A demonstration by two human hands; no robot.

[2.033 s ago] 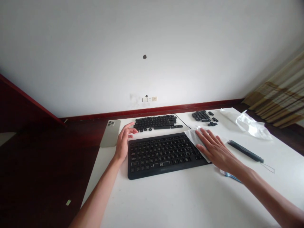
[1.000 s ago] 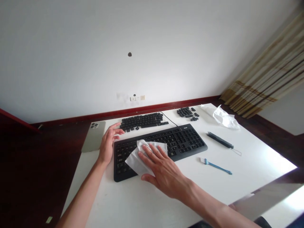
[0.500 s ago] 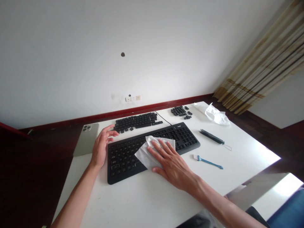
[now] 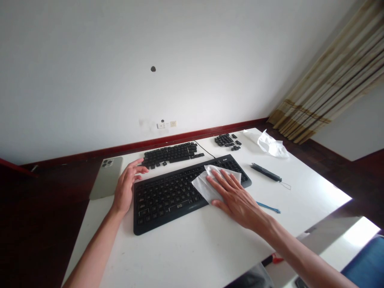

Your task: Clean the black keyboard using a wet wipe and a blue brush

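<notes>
Right hand (image 4: 237, 198), spread wide and flat, is pressing a white paper wipe (image 4: 211, 185) onto the right end of a black slim computer keyboard (image 4: 168, 210); left hand (image 4: 126, 188), open, is hovering beside its near-left edge.

A smartphone (image 4: 106, 178), crumpled plastic bag (image 4: 271, 145), striped curtain (image 4: 324, 76)

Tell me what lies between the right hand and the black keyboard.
A white wipe lies between the right hand and the keyboard, as the head view shows.
</notes>
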